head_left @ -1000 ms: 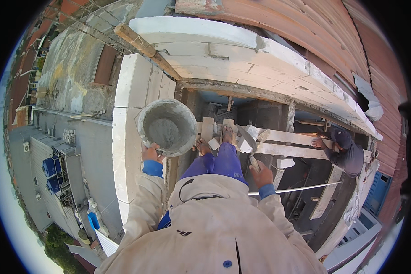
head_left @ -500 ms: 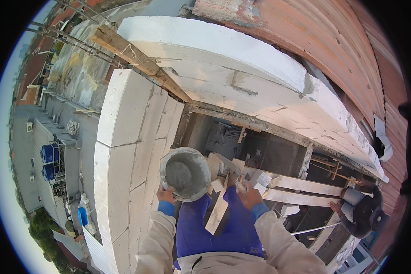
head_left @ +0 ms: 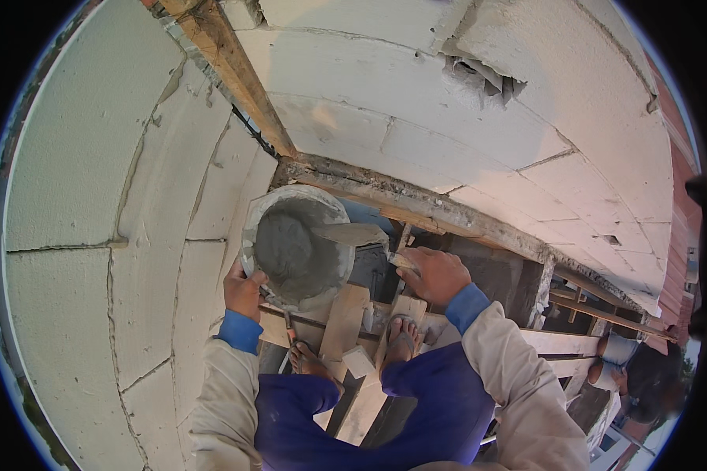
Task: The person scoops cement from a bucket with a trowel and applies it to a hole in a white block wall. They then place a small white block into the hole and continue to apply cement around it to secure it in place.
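A round bucket [head_left: 336, 265] coated in grey residue hangs in front of me, tilted so its mouth faces up at me. Wet grey mortar [head_left: 281, 242] lies inside it. My left hand [head_left: 244, 293] is closed on the bucket's lower left rim, thumb over the edge. In my right hand [head_left: 436, 276] is the handle of a trowel [head_left: 353, 234], fingers wrapped round it. The mortar-smeared blade reaches leftward across the bucket's right rim, its tip over the inside near the mortar.
My sandalled feet stand on narrow wooden planks [head_left: 344, 320] with gaps between them. Pale block walls rise at the left [head_left: 71, 188] and ahead [head_left: 448, 118]. A timber post [head_left: 236, 74] slants down to the corner. Another person [head_left: 653, 381] crouches at the far right.
The trowel has moved from right of the bucket to over its mouth. My view has dropped closer to the walls and planks, and my knees are more bent.
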`<state>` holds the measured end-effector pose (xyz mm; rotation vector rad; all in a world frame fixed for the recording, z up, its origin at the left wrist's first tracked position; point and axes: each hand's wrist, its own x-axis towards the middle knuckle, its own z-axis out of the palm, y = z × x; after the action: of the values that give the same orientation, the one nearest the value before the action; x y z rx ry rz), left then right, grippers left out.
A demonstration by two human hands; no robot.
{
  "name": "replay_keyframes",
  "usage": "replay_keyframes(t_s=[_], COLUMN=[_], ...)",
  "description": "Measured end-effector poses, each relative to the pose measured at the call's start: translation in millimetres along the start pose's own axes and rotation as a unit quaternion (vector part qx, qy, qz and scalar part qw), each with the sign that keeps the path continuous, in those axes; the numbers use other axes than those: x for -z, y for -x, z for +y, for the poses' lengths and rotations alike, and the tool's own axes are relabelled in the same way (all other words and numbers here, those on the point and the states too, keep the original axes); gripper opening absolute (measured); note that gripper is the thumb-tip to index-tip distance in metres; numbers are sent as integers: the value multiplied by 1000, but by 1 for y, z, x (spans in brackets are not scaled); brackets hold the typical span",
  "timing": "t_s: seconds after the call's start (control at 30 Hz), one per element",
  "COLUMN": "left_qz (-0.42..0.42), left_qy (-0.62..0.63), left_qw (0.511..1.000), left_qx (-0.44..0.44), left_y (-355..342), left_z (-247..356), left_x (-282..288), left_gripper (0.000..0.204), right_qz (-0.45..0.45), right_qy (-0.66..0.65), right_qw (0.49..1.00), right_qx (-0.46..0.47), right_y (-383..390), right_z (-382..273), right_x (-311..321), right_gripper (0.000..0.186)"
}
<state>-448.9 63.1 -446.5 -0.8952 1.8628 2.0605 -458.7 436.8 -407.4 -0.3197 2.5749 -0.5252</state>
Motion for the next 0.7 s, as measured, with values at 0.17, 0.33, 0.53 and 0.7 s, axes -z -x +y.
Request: replay_keyframes(t_s=[0.17,0.33,0.53,0.7], left_qz=[-47,-73,-47,-45], left_qy=[-15,-76,-84,5], left_qw=[995,967,947,948], left_qx=[-87,-232,-306,-316], left_y=[-28,-28,-13,-16], left_z=[5,26,35,33], left_x=[5,6,0,1], left_gripper=[49,49,61,58], right_qz=[126,256,239,179], right_qy=[150,272,304,191], right_qw=[979,921,915,954], right_qx=[53,107,117,149], right_y=[-8,-25,-44,-58], right_z=[13,14,7,3], right_x=[15,18,-1,-33], right_gripper=[37,33,33,36])
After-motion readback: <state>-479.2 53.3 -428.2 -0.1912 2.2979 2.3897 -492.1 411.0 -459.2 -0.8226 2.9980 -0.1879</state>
